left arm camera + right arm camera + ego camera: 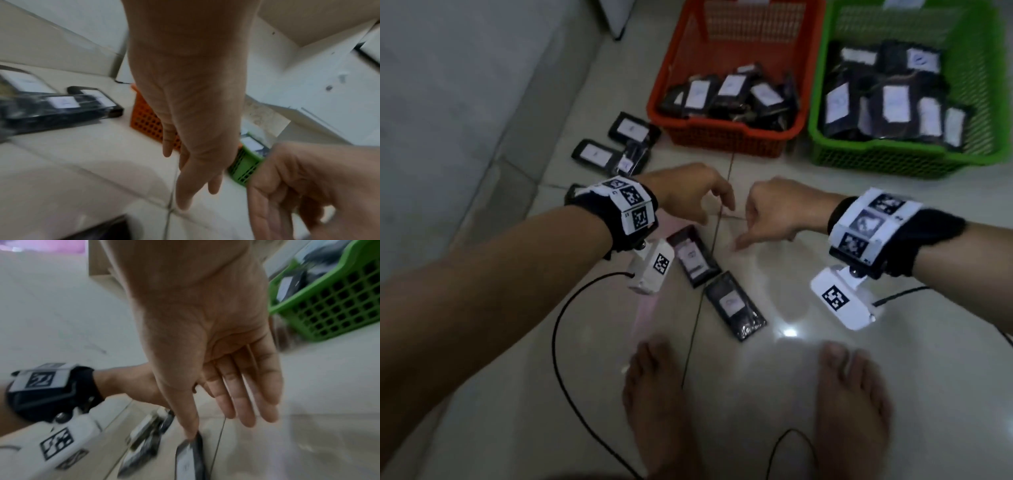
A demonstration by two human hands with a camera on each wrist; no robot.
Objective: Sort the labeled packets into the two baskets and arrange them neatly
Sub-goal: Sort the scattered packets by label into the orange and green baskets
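Observation:
Two black packets with white labels, one (pixel 693 255) and another (pixel 734 305), lie on the tiled floor just below my hands. My left hand (pixel 710 209) hovers above the upper one with fingers relaxed, holding nothing. My right hand (pixel 760 222) hangs beside it, empty, its fingers (pixel 242 394) straight and pointing down at a packet (pixel 189 457). Three more packets (pixel 631 128) (pixel 594 154) (pixel 633 159) lie left of the orange basket (pixel 726 133). The orange basket and the green basket (pixel 893 154) both hold several labeled packets.
My bare feet (pixel 654 404) stand at the near edge of the floor. Black cables (pixel 565 359) run from both wrist cameras. A grey raised surface (pixel 448 102) borders the left side. Another dark packet edge (pixel 571 192) peeks out behind my left wrist.

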